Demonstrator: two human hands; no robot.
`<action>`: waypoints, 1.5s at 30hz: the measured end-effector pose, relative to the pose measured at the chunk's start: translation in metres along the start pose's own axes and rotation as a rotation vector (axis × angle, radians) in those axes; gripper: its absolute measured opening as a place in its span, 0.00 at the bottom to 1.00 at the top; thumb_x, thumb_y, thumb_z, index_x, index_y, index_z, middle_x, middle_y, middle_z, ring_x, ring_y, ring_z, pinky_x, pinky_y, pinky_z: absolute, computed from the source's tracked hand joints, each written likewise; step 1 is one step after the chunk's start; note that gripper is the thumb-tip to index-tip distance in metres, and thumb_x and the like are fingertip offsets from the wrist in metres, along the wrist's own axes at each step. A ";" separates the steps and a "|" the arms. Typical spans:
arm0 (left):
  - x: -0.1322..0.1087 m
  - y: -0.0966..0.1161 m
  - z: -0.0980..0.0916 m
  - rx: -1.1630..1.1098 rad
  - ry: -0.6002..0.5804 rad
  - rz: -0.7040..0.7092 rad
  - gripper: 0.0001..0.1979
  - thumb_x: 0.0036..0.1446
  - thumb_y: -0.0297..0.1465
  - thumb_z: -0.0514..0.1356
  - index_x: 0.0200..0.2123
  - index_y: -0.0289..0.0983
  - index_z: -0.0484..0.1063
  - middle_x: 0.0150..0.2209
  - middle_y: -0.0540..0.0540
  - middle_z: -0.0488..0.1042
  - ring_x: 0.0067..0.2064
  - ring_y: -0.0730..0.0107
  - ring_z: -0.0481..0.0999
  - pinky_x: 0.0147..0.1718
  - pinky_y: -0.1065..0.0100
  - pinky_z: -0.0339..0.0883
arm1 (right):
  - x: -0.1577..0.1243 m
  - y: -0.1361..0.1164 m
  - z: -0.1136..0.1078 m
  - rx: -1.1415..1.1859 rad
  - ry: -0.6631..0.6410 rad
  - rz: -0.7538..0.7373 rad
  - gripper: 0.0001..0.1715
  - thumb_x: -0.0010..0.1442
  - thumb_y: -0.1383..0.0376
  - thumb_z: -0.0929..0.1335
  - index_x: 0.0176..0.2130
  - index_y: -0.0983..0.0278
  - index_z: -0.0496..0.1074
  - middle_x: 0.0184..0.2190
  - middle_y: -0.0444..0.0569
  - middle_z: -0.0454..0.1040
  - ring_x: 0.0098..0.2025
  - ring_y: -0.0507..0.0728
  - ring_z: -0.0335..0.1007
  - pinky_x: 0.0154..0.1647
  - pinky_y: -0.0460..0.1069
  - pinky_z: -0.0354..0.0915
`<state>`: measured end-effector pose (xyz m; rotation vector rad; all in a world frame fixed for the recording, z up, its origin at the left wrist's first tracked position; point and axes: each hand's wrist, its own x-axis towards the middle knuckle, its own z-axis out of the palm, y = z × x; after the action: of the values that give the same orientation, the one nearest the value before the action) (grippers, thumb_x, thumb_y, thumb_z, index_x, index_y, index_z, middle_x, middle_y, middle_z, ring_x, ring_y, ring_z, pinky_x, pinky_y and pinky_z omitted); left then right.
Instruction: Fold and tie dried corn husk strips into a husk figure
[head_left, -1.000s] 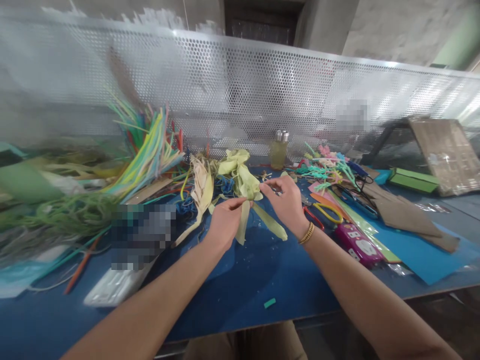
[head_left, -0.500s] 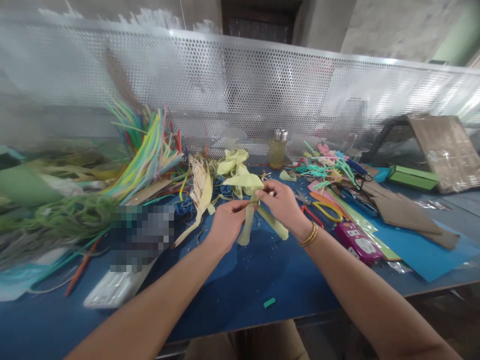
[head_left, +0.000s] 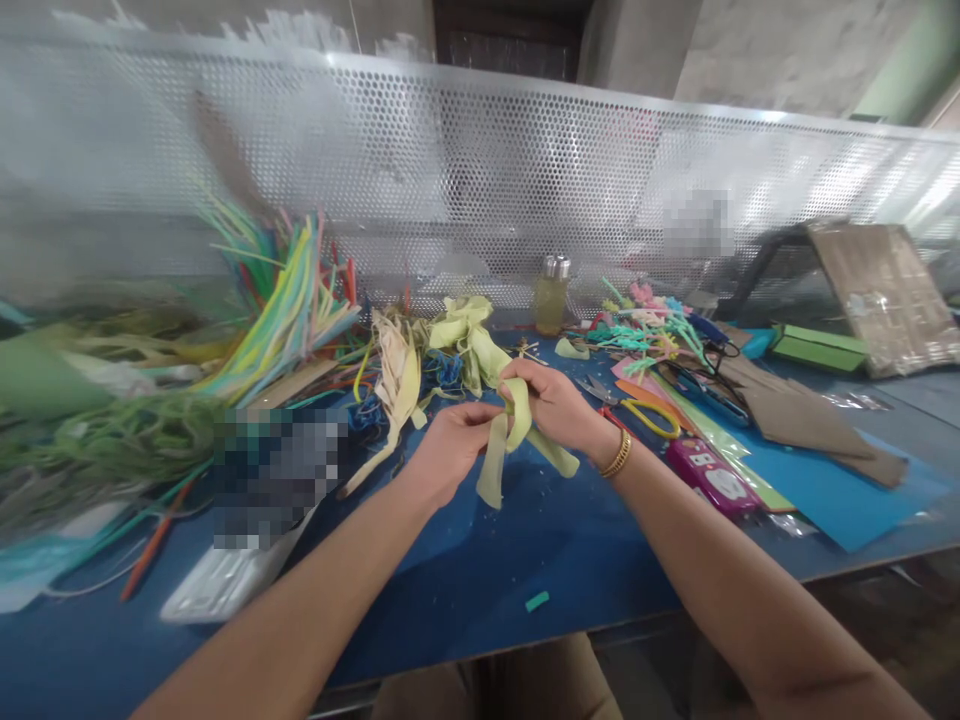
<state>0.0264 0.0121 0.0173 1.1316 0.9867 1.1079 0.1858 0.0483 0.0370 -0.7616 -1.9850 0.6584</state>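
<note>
Both hands meet over the middle of the blue table (head_left: 480,570), working a pale yellow-green ribbon strip (head_left: 494,465). My left hand (head_left: 450,448) pinches the strip where it bends, fingers closed on it. My right hand (head_left: 553,402), with a gold bracelet at the wrist, has its fingers curled round the upper loop of the same strip. Two loose ends of the ribbon hang down below the hands. Behind them lies a crumpled heap of the same yellow-green ribbon (head_left: 466,330).
A fan of coloured strips (head_left: 277,310) and green cord fill the left side. A small glass bottle (head_left: 551,292), yellow-handled scissors (head_left: 645,412), a pink case (head_left: 712,475), coloured paper sheets (head_left: 840,500) and cardboard lie to the right. A perforated metal screen (head_left: 480,170) closes the back.
My right hand has come down and left onto the ribbon, from open fingertips to a closed wrap round its upper part. The ribbon now forms a loop between both hands.
</note>
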 end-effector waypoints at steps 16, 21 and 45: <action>0.001 -0.012 0.006 -0.036 0.110 0.075 0.10 0.41 0.34 0.68 0.29 0.36 0.79 0.23 0.51 0.73 0.23 0.77 0.64 0.22 0.75 0.56 | -0.001 0.011 0.005 0.283 0.065 0.302 0.03 0.48 0.69 0.65 0.25 0.65 0.69 0.21 0.38 0.63 0.23 0.46 0.52 0.25 0.44 0.52; 0.005 -0.015 0.003 -0.079 0.131 0.093 0.09 0.44 0.35 0.67 0.28 0.36 0.79 0.21 0.53 0.69 0.21 0.79 0.61 0.21 0.75 0.53 | -0.001 0.008 0.007 0.339 0.085 0.272 0.04 0.50 0.68 0.65 0.25 0.65 0.67 0.20 0.38 0.61 0.22 0.46 0.51 0.25 0.44 0.51; 0.001 -0.017 0.005 -0.090 0.012 -0.001 0.11 0.38 0.33 0.72 0.29 0.36 0.80 0.23 0.51 0.73 0.25 0.77 0.66 0.25 0.74 0.58 | -0.001 0.011 0.001 0.137 0.048 0.304 0.20 0.60 0.53 0.64 0.24 0.64 0.66 0.20 0.41 0.65 0.23 0.48 0.58 0.26 0.45 0.56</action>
<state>0.0340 0.0112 0.0011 1.0526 0.9372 1.1482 0.1884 0.0541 0.0284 -0.9946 -1.7760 0.9352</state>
